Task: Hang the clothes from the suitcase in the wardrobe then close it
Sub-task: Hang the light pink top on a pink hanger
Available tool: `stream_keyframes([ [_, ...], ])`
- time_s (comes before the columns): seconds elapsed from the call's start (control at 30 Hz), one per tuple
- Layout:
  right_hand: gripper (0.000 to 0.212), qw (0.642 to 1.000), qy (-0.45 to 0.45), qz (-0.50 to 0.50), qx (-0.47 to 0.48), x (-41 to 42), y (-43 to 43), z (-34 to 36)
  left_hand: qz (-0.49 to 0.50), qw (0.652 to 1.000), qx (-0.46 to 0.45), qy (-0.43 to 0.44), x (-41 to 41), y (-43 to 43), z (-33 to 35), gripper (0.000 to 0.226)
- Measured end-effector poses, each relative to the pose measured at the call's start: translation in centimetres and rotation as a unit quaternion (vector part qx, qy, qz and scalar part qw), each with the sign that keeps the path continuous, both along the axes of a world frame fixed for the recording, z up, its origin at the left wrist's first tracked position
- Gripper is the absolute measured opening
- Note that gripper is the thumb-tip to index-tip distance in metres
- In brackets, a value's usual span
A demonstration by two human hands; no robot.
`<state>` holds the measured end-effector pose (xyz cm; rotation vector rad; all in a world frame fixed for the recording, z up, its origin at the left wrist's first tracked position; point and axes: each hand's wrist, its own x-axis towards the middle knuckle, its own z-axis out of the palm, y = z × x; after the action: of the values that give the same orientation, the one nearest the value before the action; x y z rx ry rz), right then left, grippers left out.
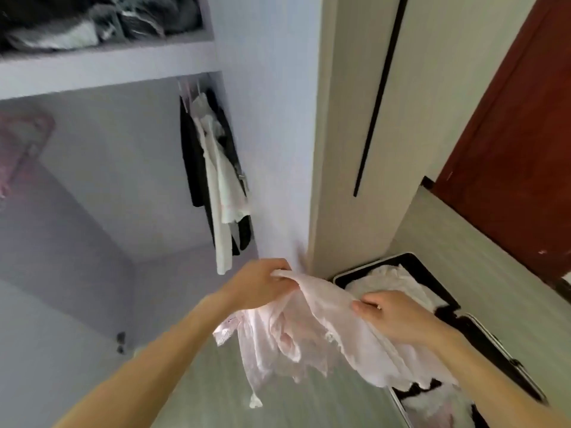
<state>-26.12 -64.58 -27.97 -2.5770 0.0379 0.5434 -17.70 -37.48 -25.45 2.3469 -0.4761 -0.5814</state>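
One pale pink lace garment (309, 329) is held up by two hands over the floor (216, 381), between the open wardrobe (268, 118) and the suitcase (375, 266). Its upper edge is pinched by the left hand (262, 284), whose fingers are curled round a bunched corner. The other side is gripped by the right hand (398, 319), with the thumb laid on top of the fabric. The rest of the garment hangs loose below both hands, and part of it is draped over the near end of the suitcase.

One black-rimmed suitcase is seen lying open on the floor, at the foot of the wardrobe door (432, 88). White clothes (389, 282) are heaped at its far end, and dark and pale pieces are seen at its near end; their number cannot be told.

Inside the wardrobe, one bunch of hanging clothes (216, 168) is gathered at the right end of the hanging space, close to the side wall. At least two black pieces and one cream piece can be made out. One shelf (92, 69) runs above them, and folded dark clothes (92, 23) are piled on it. A blurred pink hanger (21, 140) is seen at the left edge. One long black handle (380, 97) is set into the wardrobe door, and one red-brown door (519, 134) stands at the far right.
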Motion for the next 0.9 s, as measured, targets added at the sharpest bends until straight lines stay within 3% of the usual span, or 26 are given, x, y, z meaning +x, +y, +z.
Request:
stream_keyframes([
  [0.1,0.043,0.998,-0.011,0.051,0.022,0.5,9.0,-0.4,0.016,1.0,-0.01,-0.021,0.0,6.1,3.3,0.014],
  [0.2,0.03,0.988,-0.091,0.02,0.121,1.0,17.2,0.2,0.051,0.996,-0.02,-0.075,0.4,10.5,6.0,0.013],
  [0.33,0.053,0.945,-0.207,-0.065,0.243,1.8,27.8,1.5,0.106,0.985,-0.036,-0.133,0.5,16.1,7.9,0.011],
  [0.47,0.081,0.946,-0.257,-0.053,0.191,3.1,35.8,1.5,0.152,0.972,-0.019,-0.177,0.3,21.8,8.8,0.01],
  [0.67,0.052,0.952,-0.251,-0.045,0.172,5.4,41.6,2.8,0.171,0.966,-0.023,-0.19,-0.4,28.6,10.1,0.003],
  [0.77,0.033,0.96,-0.246,0.007,0.133,6.0,42.9,2.9,0.171,0.962,-0.016,-0.213,-0.6,31.3,10.4,0.007],
  [0.9,0.023,0.967,-0.242,0.028,0.069,7.9,41.4,2.9,0.214,0.926,0.101,-0.294,-0.3,35.8,10.8,0.026],
])
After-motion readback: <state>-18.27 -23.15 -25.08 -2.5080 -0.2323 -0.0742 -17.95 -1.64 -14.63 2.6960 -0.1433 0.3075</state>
